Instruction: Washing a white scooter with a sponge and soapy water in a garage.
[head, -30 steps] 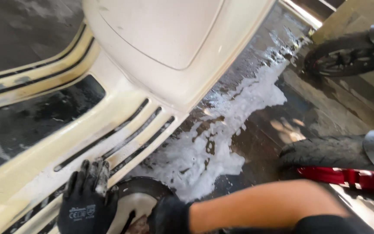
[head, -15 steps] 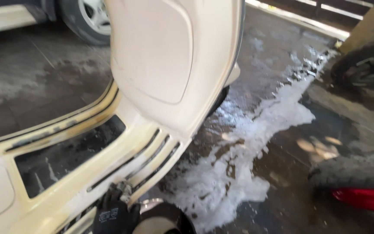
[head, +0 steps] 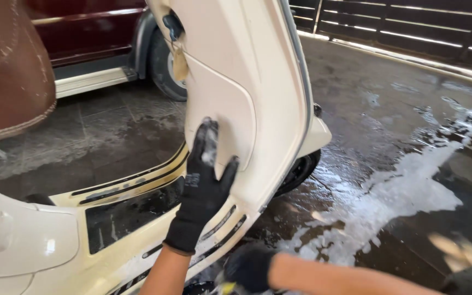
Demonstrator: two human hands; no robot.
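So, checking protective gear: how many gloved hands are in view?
2. The left hand presses on the cream scooter leg shield; the right hand is low by the footboard edge.

Each hand (head: 203, 188) wears a black glove, forearms bare.

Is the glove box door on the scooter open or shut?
Shut. The glove box door sits flush in the cream front panel, with the left hand pressed flat against it.

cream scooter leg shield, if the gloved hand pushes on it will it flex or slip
The leg shield looks like a rigid moulded panel, so it probably flexes little. The left hand pressed on it carries suds, so the glossy surface is likely slippery.
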